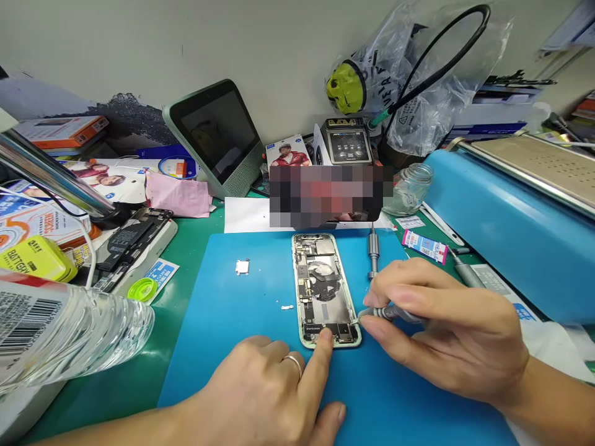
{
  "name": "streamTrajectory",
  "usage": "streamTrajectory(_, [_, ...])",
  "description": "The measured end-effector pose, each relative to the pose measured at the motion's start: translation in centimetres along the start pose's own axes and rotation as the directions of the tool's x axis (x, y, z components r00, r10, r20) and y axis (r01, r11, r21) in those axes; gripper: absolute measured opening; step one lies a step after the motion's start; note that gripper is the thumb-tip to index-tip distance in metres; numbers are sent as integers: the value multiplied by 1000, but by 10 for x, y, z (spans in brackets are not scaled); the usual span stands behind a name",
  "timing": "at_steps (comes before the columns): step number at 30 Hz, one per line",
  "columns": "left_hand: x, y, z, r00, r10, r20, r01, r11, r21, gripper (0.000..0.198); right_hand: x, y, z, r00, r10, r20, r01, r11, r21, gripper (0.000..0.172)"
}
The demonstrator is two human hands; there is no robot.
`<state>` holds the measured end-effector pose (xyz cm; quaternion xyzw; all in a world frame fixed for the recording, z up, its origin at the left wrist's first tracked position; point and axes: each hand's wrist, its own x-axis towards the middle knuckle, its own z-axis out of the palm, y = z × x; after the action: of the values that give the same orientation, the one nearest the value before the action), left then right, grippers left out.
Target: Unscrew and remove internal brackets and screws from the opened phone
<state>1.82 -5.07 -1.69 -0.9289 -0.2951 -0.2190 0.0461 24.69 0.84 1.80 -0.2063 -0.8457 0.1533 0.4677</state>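
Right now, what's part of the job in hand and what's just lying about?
In hand: opened phone; left hand, fingertip on its lower end; right hand gripping the grey screwdriver at its corner; blue mat.
Lying about: second screwdriver; other opened phone; water bottle; glass jar; smart display; green cap.

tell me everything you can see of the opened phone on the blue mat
The opened phone lies flat on the blue mat, its long side running away from the person. Its pale green frame holds exposed boards, metal shields and a round dark part. The left hand presses an index fingertip on its near edge; the right hand holds a screwdriver at its near right corner.
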Motion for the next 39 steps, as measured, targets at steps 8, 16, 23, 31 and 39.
streamTrajectory(8, [-1, 0, 2, 999, -5, 45, 5, 1000, -1, 45, -2, -1, 0, 1000, 2, 9, -2, 1000, -20, 65])
streamTrajectory(16, [1, -1, 3, 999, 7, 49, -7, 1000, 3, 47, 0, -3, -1, 1000, -11, 6, 11, 1000, -3, 67])
streamTrajectory(23, [0, -1, 3, 999, 8, 44, -8, 1000, -3, 45, 1, 0, 0, 1000, 4, -25, -3, 1000, 24, 71])
streamTrajectory(31, [1, -1, 3, 998, 15, 54, -15, 1000, 4, 45, -3, -1, -2, 1000, -1, -18, 1, 1000, 7, 65])
streamTrajectory(39, [-2, -2, 4, 996, 26, 82, -27, 1000, 4, 48, -2, 0, 1, 1000, 5, -7, -5, 1000, 7, 66])
